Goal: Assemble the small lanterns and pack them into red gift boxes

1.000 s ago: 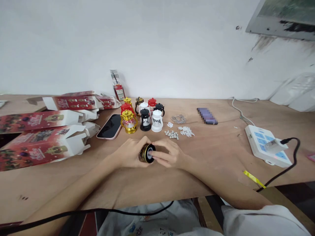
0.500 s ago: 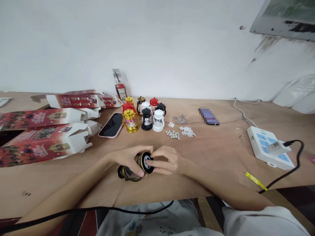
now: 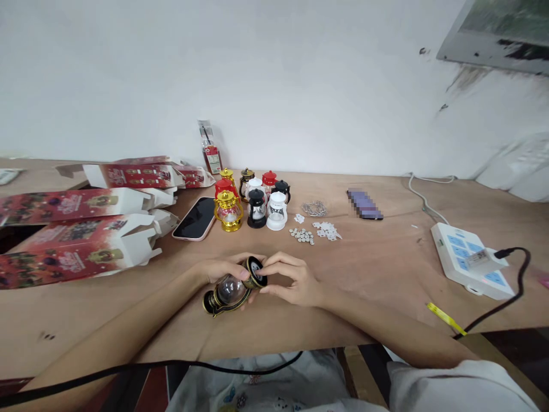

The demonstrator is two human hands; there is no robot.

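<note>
A small black-and-gold toy lantern (image 3: 234, 289) lies tilted on its side just above the wooden table (image 3: 377, 269), its base turned up toward me. My left hand (image 3: 223, 270) is closed around its clear globe from behind. My right hand (image 3: 291, 279) pinches the round base with thumb and fingertips. Beyond my hands stands a cluster of finished little lanterns (image 3: 253, 200) in gold, red, black and white. To their right lie small button cells (image 3: 301, 234) and white paper tabs (image 3: 326, 229).
A phone (image 3: 195, 218) lies face up left of the lanterns. Red printed cartons (image 3: 81, 243) are stacked at the left. A white power strip (image 3: 469, 258) with a black cable sits at the right, a yellow strip (image 3: 444, 313) near the table's front edge.
The lantern has turned from end-on in my hands to lying on its side, so its globe and top now show at the left. My hands have shifted slightly lower.
</note>
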